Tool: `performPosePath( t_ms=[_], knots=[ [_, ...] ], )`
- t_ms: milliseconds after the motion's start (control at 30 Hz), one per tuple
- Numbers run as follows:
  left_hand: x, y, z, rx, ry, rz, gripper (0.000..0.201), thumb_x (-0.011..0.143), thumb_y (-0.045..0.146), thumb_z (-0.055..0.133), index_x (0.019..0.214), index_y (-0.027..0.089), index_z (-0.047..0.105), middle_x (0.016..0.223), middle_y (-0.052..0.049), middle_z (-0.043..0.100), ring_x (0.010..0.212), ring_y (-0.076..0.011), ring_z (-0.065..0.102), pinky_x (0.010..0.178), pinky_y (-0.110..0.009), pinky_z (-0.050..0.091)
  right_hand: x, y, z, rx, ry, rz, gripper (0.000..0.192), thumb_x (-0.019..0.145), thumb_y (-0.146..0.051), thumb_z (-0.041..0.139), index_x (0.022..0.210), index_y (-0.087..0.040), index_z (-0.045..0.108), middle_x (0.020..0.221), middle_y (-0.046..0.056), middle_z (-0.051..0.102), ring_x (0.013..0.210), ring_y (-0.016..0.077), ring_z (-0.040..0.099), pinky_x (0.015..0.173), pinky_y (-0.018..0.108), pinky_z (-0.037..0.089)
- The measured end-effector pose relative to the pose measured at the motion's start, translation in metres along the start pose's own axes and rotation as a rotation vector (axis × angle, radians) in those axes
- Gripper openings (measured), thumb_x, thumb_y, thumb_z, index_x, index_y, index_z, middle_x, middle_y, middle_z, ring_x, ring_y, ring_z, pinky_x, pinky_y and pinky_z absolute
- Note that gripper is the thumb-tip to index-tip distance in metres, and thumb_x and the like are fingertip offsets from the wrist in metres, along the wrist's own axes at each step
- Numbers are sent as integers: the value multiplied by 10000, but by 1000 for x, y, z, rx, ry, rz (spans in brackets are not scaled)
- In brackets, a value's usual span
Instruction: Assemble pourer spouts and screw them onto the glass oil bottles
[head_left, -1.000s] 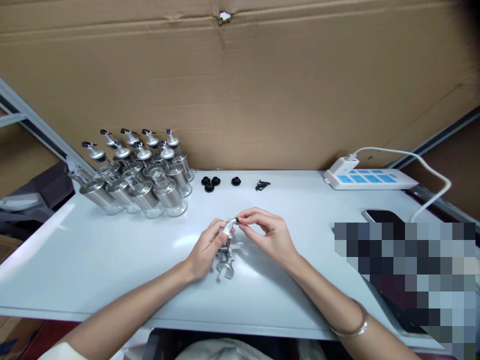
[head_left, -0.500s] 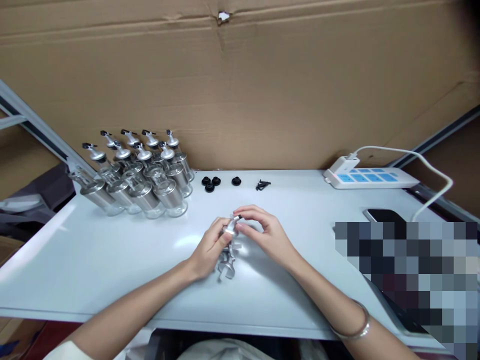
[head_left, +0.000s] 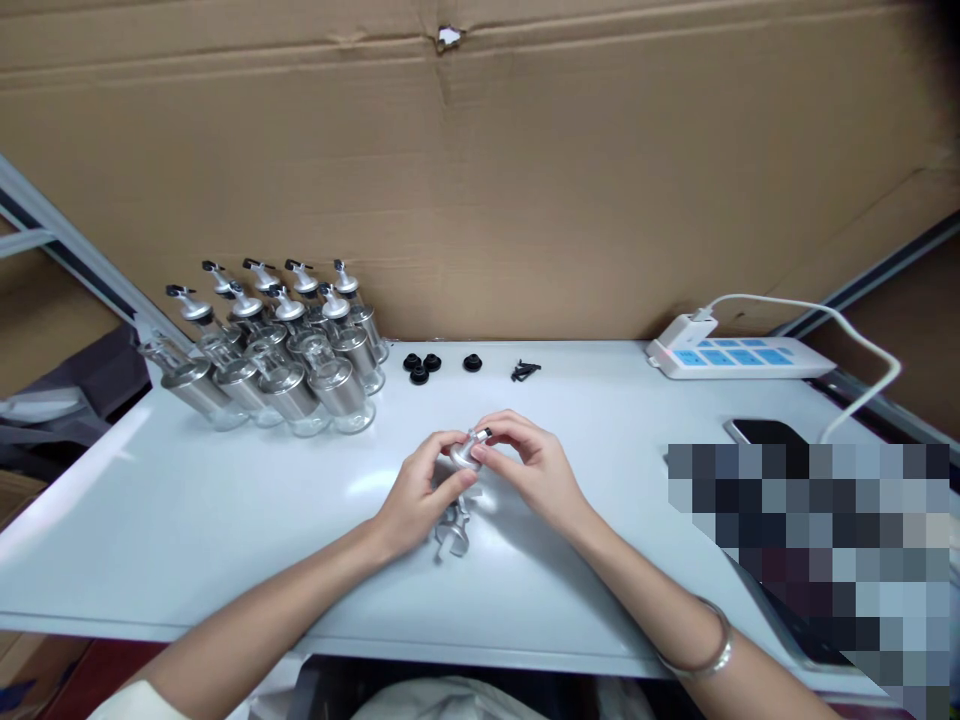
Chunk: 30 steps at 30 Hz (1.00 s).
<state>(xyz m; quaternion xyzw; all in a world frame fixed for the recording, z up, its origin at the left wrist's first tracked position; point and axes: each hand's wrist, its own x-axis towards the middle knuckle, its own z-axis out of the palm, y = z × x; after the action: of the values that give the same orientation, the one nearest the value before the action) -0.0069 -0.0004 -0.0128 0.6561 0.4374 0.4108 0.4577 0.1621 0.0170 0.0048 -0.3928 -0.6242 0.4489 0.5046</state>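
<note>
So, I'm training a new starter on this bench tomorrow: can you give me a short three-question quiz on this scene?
1. True or false: both hands hold the silver pourer cap.
2. Which lies nearest the power strip? A) black rubber stoppers B) black screws C) glass bottles
3. What is on the right wrist?

Key
1. True: left hand and right hand meet on it.
2. B.
3. A silver bangle.

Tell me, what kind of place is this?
Probably a small assembly workbench. A white table holds rows of glass dispenser bottles with metal spouts, loose black rubber stoppers, and both hands, left hand and right hand, hold a metal pourer spout.
</note>
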Motion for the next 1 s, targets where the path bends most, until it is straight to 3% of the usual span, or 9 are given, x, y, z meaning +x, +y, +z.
performPosePath(
  t_ms=[133,200,267,333,433,533,800,900,1000],
  knots=[
    [11,-6,-6,-9,146,185,504,888,398,492,1325,201,333,1245,-131,518,1135,-233,517,970,-401,410,0,-3,-2,12,25,-27,73,745,-289,700,739,-221,676,836,31,646,790,170,569,754,333,460],
    [28,-10,-15,84,252,143,447,931,323,395,1350,212,283,1273,-136,470,1135,-220,511,963,-412,424,0,-4,-4,30,38,12,110,749,-316,692,750,-213,653,825,27,640,759,163,566,747,332,459],
    [49,-15,-26,266,236,58,497,911,207,383,1385,222,237,1322,-135,409,1162,-213,499,996,-422,415,0,-5,-4,57,60,69,151,759,-349,676,780,-207,628,801,21,626,728,158,571,736,333,462],
    [70,-20,-35,534,144,33,543,870,90,370,1393,203,277,1364,-142,367,1242,-223,453,1065,-421,360,-1,-5,-4,78,78,108,185,764,-376,665,795,-204,603,774,12,608,701,154,579,719,328,466],
    [93,-29,-43,750,130,12,536,836,19,363,1361,128,356,1291,-186,431,1287,-289,407,1071,-473,333,-1,-6,-4,80,97,106,209,761,-395,666,787,-205,583,750,5,602,687,153,591,705,318,473],
    [106,-36,-44,791,174,4,480,840,16,377,1315,84,396,1230,-211,481,1255,-328,419,1050,-540,317,0,-6,-5,73,105,81,209,758,-396,666,782,-208,578,724,3,612,672,155,596,699,316,479],
    [117,-44,-48,778,195,4,269,850,39,413,1076,86,550,1109,-191,546,1147,-316,487,1018,-517,353,0,-8,-4,33,104,48,199,770,-387,655,767,-206,572,724,12,626,661,153,592,689,319,485],
    [114,-40,-49,714,195,16,227,852,61,440,1027,105,577,1089,-165,560,1121,-294,512,1022,-488,365,0,-8,-4,28,109,49,193,769,-379,653,762,-204,571,718,11,623,658,152,591,685,316,482],
    [99,-29,-42,621,194,28,252,873,124,464,1105,128,563,1100,-133,579,1072,-248,552,1002,-431,407,0,-7,-5,18,138,48,181,765,-368,657,773,-205,578,698,2,610,654,150,581,687,314,472]
  ],
)
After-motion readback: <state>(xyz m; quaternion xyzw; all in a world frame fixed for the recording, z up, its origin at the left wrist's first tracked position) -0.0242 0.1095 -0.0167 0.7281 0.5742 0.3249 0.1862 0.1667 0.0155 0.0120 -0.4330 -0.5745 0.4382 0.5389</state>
